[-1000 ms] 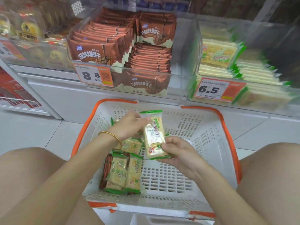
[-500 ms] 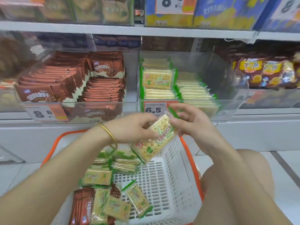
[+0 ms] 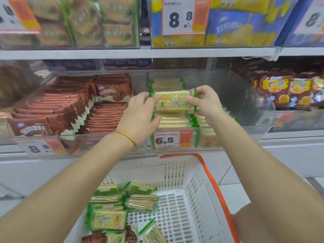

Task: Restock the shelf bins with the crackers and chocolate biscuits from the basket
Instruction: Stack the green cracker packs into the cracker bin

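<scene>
Cracker pack (image 3: 172, 102) — above "6.5" tag (image 3: 172, 140)

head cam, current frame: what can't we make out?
- Head view: how full the cracker bin is behind the held cracker pack; the pack, left hand and right hand cover it.
- Basket: left side hidden by the left forearm; near end cut by the bottom edge, so the chocolate biscuits can't be counted.
- Price tag at far right: blurred, unreadable.
</scene>
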A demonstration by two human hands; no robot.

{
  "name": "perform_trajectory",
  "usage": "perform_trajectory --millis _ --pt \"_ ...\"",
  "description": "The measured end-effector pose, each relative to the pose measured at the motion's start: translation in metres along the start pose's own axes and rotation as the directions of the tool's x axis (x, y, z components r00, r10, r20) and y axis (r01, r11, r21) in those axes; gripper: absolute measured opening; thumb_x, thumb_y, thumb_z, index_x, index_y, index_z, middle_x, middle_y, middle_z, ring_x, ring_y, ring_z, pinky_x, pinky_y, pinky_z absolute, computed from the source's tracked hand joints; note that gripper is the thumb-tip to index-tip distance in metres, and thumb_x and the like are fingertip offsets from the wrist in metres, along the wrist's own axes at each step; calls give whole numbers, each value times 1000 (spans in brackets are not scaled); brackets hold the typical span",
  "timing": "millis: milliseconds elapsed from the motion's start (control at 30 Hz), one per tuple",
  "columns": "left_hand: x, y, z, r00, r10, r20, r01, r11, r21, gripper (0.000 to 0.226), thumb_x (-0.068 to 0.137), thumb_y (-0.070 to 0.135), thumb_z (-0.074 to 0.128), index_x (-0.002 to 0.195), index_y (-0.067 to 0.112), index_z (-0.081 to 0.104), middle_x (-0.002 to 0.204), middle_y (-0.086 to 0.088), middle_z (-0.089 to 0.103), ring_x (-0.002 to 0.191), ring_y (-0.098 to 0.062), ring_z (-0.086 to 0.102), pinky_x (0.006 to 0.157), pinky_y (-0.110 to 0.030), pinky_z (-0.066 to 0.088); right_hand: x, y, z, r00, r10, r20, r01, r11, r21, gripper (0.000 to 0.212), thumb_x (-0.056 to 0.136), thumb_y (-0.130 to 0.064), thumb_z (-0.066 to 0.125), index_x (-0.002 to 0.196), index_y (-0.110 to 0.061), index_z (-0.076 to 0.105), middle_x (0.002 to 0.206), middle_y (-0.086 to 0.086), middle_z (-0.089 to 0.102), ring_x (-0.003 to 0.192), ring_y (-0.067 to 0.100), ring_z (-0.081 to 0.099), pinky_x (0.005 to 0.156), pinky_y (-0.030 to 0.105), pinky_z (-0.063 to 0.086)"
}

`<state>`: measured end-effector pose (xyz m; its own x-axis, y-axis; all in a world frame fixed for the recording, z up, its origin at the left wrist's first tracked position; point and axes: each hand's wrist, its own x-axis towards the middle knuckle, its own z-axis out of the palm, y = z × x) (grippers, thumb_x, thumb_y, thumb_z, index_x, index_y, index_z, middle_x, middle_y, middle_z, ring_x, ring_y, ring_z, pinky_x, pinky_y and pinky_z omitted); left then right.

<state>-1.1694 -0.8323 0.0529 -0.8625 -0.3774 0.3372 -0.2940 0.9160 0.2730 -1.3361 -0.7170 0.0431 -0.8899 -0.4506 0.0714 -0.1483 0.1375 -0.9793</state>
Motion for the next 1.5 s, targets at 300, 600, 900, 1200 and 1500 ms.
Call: perform_trajectory --millis 300,600,900,1200,1500 --pt "-11 -6 15 997 69 -38 -67 997 42 47 93 24 55 135 7 45 153 -18 20 142 -31 17 114 -40 19 17 6 15 996 -71 -56 27 822 -570 30 88 -28 67 94 -12 43 91 2 51 87 23 49 74 35 41" --pt "-43 -14 19 967 138 -216 -150 988 -40 32 89 19 50 118 7 56 139 -15 41 131 -30 35 107 -42 29 7 3 9 998 -50 -46 18 856 -517 38 85 -20 71 98 -10 37 92 4 48 87 22 49 72 30 36" --pt "-134 -54 58 956 286 73 -285 958 -19 22 87 14 45 97 9 64 106 -6 59 94 -26 54 76 -38 47 -140 17 24 910 -35 413 138 965 -222 18 87 -7 65 79 -17 52 67 6 58 52 16 61 42 28 47" --pt "-166 -85 95 832 -58 552 -8 993 116 28 95 21 43 114 13 60 115 -5 57 111 -21 48 91 -36 43 -211 231 121 409 661 629 311 547 -777 52 93 -32 59 133 -8 38 127 11 54 109 27 56 89 38 49" --pt "-166 -81 109 751 -90 654 -8 989 145 30 96 25 41 119 15 57 119 -4 56 112 -21 50 90 -36 46 -226 269 121 423 598 681 319 605 -730 21 86 -23 66 76 -19 48 81 -1 49 79 19 48 68 30 41"
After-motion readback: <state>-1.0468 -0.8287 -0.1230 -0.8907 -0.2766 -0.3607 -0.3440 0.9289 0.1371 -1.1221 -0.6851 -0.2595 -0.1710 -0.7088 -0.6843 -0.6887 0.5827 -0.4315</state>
